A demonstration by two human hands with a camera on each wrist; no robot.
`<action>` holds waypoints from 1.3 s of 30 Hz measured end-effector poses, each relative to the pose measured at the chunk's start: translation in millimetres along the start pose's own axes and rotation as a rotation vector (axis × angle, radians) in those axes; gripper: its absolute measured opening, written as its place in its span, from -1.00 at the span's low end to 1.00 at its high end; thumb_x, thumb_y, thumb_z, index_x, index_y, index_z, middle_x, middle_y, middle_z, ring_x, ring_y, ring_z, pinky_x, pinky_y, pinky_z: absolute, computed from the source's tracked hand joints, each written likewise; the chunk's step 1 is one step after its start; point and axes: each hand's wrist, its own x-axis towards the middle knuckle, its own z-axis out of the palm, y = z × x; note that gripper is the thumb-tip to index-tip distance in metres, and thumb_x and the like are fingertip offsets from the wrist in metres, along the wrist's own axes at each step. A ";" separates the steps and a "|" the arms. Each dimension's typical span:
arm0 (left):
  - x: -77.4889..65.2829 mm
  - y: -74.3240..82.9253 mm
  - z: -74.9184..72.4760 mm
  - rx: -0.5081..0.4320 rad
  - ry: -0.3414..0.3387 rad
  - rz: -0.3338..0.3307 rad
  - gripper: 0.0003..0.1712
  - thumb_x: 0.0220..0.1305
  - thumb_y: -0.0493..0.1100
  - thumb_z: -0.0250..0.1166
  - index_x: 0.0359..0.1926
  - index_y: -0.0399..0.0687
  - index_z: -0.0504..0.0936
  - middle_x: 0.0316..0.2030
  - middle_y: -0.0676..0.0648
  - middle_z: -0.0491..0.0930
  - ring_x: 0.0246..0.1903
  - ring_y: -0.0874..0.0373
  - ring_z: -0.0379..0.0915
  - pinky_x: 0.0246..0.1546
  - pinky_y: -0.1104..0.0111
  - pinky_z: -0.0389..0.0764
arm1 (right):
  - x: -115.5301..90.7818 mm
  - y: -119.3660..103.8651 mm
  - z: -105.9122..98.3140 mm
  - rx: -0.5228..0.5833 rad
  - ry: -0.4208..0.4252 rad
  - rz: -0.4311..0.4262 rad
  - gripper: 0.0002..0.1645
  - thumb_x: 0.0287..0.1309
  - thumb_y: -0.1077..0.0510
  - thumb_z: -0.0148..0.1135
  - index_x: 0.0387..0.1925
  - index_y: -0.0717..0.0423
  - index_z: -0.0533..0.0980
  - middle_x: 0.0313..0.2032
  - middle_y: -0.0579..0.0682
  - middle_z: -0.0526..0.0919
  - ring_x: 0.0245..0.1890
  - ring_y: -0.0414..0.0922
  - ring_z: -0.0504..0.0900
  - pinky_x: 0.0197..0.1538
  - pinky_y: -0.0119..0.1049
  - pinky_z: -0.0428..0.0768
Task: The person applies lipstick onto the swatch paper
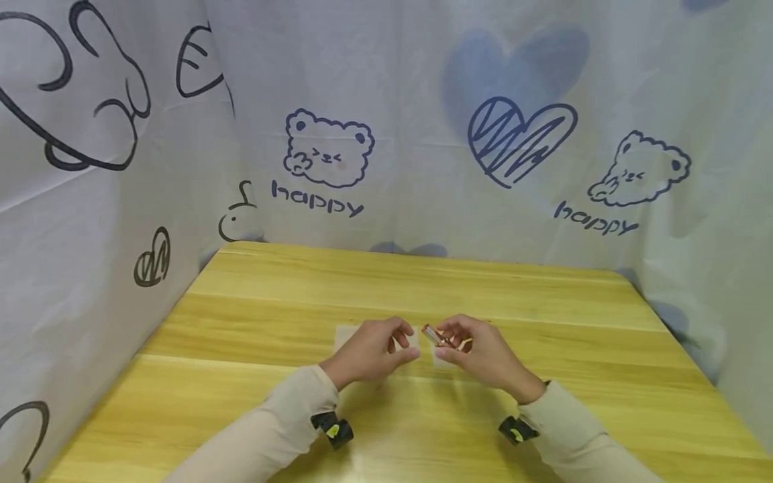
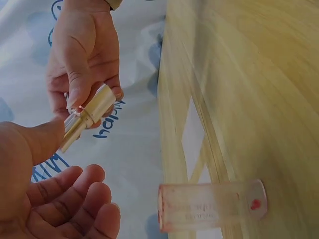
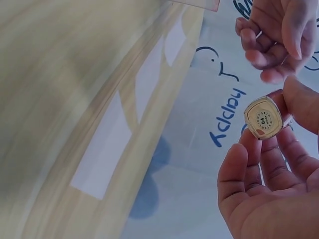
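Observation:
My right hand [image 1: 489, 352] pinches a small shiny gold lipstick tube [image 1: 432, 334] between thumb and fingers. In the right wrist view the base of the lipstick [image 3: 263, 118] faces the camera, with a round printed label reading 04. Its gold body [image 2: 99, 105] runs on to a clear, narrower part in the left wrist view. Just left of the tube, my left hand [image 1: 374, 349] holds nothing, its thumb and fingers loosely bent and apart. A clear, red-stained tube-shaped piece [image 2: 212, 205] stands on the table in the left wrist view.
White paper slips [image 3: 102, 149] lie on the wooden table [image 1: 290, 275], partly under my hands in the head view. White curtains [image 1: 410, 194] printed with bears and hearts enclose the table at the back and sides.

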 end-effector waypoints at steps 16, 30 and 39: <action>10.6 10.3 7.8 -0.266 0.111 -0.117 -0.63 0.38 0.08 0.20 -0.08 -0.15 0.58 -0.28 0.04 0.60 -0.35 0.21 0.51 -0.34 0.35 0.57 | 2.2 -11.1 0.8 0.014 0.036 -0.089 -0.58 0.10 0.22 0.42 0.00 0.19 0.50 -0.29 -0.09 0.66 -0.37 -0.22 0.58 -0.34 -0.31 0.59; 10.8 11.7 11.1 -0.402 0.229 -0.166 -0.69 0.35 0.02 0.25 -0.18 -0.16 0.58 -0.34 -0.02 0.59 -0.38 0.16 0.51 -0.40 0.31 0.57 | -0.7 -10.9 11.8 -0.061 0.146 -0.154 -0.53 -0.01 0.20 0.51 -0.04 0.19 0.54 -0.29 -0.13 0.63 -0.34 -0.24 0.59 -0.28 -0.31 0.61; 11.4 11.6 20.0 -0.792 0.286 -0.282 -0.64 0.33 -0.01 0.29 -0.17 -0.26 0.51 -0.39 -0.06 0.55 -0.42 0.15 0.46 -0.32 0.25 0.59 | 0.7 -3.3 28.1 -0.170 0.389 -0.440 -0.53 -0.21 0.31 0.58 -0.21 0.20 0.53 -0.37 -0.04 0.58 -0.40 -0.18 0.57 -0.38 -0.28 0.61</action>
